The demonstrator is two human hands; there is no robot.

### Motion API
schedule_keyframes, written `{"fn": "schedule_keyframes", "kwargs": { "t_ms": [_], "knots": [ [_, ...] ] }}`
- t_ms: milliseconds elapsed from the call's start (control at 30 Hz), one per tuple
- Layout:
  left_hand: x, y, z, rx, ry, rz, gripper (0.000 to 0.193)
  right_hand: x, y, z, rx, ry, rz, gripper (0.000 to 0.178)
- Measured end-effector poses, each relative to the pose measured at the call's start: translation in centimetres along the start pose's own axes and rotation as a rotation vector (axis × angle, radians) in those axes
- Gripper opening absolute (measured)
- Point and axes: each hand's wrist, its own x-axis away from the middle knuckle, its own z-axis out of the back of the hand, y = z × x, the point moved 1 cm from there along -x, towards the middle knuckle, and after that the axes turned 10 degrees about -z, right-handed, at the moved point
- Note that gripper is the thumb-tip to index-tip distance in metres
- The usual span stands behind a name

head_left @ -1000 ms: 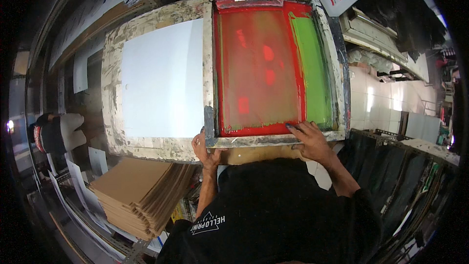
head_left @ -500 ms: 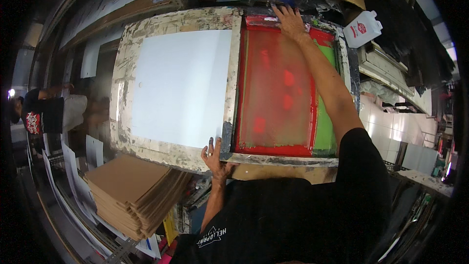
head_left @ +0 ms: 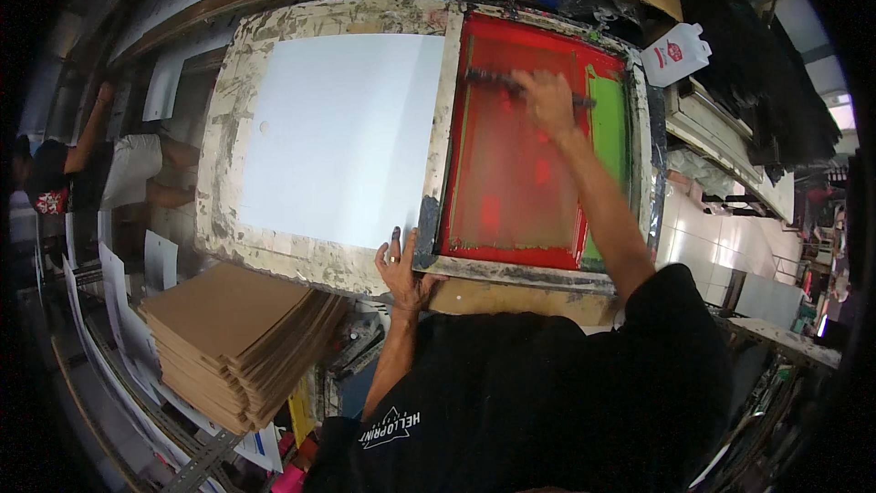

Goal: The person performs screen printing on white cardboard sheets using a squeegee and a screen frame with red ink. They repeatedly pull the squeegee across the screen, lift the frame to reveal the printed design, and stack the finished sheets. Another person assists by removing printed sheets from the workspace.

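Observation:
My right hand (head_left: 550, 105) is closed around a dark, motion-blurred squeegee (head_left: 491, 78), which lies across the far part of a screen-printing frame (head_left: 538, 274). Red ink covers most of the mesh, and a green strip (head_left: 607, 128) runs down its right side. At the near left corner of that frame rests my left hand (head_left: 401, 269), fingers stretched out and dark at the tips, touching the edge. Left of the frame, a white sheet (head_left: 338, 137) lies flat on a worn, paint-stained board (head_left: 224, 119).
A white plastic jug (head_left: 677, 55) stands beyond the frame's far right corner. Below the board at left is a stack of brown cardboard (head_left: 228, 310). Another person (head_left: 68, 169) is at the far left, near metal racks with white sheets (head_left: 162, 260).
My right hand has drawn the squeegee from the far end of the mesh toward me. My left hand keeps its place at the corner. The other person's arm has gone up.

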Motion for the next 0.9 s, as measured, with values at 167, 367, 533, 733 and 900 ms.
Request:
{"fn": "schedule_keyframes", "kwargs": {
  "t_ms": [167,367,533,733,900],
  "knots": [
    [0.7,-0.4,-0.3,0.014,-0.024,0.014,0.094,14.2,-5.9,4.6,-0.066,-0.071,0.016,0.04],
    [1.2,-1.1,-0.9,0.075,0.018,-0.053,0.084,19.4,-10.5,11.6,-0.249,-0.404,-0.071,0.055],
    [1.5,-1.4,-1.0,0.061,0.069,-0.088,0.075,17.5,-9.2,9.9,-0.487,-0.614,-0.164,0.064],
    [1.0,-1.4,-0.7,0.039,0.016,-0.08,0.064,20.2,-9.5,6.2,-0.094,-0.372,-0.07,0.074],
    [1.4,-1.3,-0.5,0.059,0.007,-0.055,0.06,15.8,-6.9,3.0,-0.119,-0.17,-0.086,0.076]
  ]
}}
